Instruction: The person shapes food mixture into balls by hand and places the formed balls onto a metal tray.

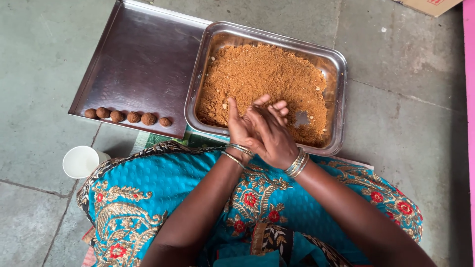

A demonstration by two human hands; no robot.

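Seen from above, the right hand (269, 136) lies over the left hand (242, 126), palms pressed together and fingers extended; whether anything sits between them cannot be told. Both hands hover at the near edge of a deep steel pan (338, 69) holding brown crumbly mixture (262, 74). Six brown balls (127, 116) line the near edge of a flat steel tray (143, 59); a white cup (80, 161) stands left.

Brown crumbly mixture (262, 79) heaped loosely in deep steel tray (339, 64).
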